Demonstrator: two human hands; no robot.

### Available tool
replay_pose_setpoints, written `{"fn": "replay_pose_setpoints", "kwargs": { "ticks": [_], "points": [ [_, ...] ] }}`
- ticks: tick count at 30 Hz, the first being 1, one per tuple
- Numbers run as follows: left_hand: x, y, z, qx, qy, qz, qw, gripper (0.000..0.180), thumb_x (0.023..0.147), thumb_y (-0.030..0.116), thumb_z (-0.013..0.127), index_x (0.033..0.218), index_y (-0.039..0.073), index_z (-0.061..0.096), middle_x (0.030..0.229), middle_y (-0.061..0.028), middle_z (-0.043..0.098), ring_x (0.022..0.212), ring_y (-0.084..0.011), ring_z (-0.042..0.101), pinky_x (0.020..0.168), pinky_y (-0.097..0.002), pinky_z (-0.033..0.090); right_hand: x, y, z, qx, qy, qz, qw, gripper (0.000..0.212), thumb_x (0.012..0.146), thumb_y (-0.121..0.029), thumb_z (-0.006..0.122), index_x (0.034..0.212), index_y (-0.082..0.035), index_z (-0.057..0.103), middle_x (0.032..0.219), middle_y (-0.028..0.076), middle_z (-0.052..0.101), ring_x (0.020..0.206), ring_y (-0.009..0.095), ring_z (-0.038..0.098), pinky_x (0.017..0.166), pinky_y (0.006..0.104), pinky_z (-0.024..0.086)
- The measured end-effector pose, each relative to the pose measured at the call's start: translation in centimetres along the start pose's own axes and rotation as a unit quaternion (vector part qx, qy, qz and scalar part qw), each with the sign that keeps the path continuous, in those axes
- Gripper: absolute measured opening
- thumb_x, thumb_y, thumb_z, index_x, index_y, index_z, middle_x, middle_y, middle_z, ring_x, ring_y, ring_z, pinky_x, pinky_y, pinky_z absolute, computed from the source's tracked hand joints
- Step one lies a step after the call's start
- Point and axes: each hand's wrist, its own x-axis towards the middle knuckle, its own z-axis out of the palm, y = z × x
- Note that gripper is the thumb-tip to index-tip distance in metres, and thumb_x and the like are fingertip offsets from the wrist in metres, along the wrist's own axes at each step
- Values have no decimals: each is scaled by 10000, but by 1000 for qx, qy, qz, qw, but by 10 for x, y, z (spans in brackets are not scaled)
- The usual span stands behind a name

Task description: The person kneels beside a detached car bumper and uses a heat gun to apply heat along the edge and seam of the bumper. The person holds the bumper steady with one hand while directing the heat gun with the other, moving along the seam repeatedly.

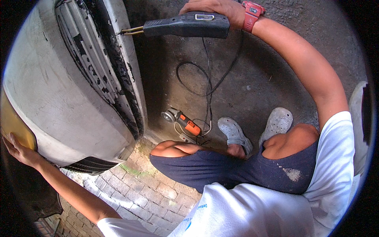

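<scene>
A large, scuffed white car bumper (67, 114) fills the left side, its black paint flaking along the ribbed edge. My right hand (215, 7) grips a black soldering gun (185, 25) from above at the top of the view. Two brass prongs (132, 30) stick out of it, and their tips meet the bumper's right-hand edge. At the far left, my left hand (24, 153) lies with fingers stretched out against the bumper's end, beside a yellowish panel (17, 122). Part of the right hand's grip is hidden behind the tool.
An orange and black angle grinder (183, 121) lies on the dark floor between the bumper and my feet. A black cord (209, 79) loops down from the soldering gun. Grey clogs (235, 132) are on my feet. Brick paving (154, 189) runs along the lower left.
</scene>
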Motion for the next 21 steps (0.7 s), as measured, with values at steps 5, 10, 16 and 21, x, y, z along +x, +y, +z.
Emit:
{"fn": "replay_pose_setpoints", "kwargs": {
  "ticks": [5,10,16,21],
  "points": [
    [1,-16,-3,-9,11,-16,1000,538,1089,328,632,1347,-141,583,1351,-248,672,1266,-310,639,1150,-431,465,0,-1,0,-4,-2,1,1000,316,960,-180,636,1263,-92,648,1125,144,709,1084,356,697,938,438,549],
    [0,-16,-3,3,6,-5,1000,533,1091,327,631,1351,-137,589,1354,-247,673,1262,-310,644,1142,-428,475,0,-4,-2,-5,0,10,1000,315,958,-181,640,1260,-94,649,1106,154,710,1065,362,703,922,440,553],
    [1,-16,-4,2,3,-4,1000,527,1094,325,629,1355,-131,596,1359,-245,674,1258,-309,650,1132,-425,486,-1,-3,-1,4,0,9,1000,313,961,-186,638,1259,-93,649,1102,154,709,1069,364,701,923,438,552],
    [2,-18,-5,-2,1,-3,1000,519,1092,322,633,1360,-120,598,1372,-242,666,1263,-310,648,1133,-426,487,-2,-1,0,-44,-12,16,999,328,951,-196,643,1265,-101,656,1065,141,684,1015,367,685,897,447,548]
  ]
}}
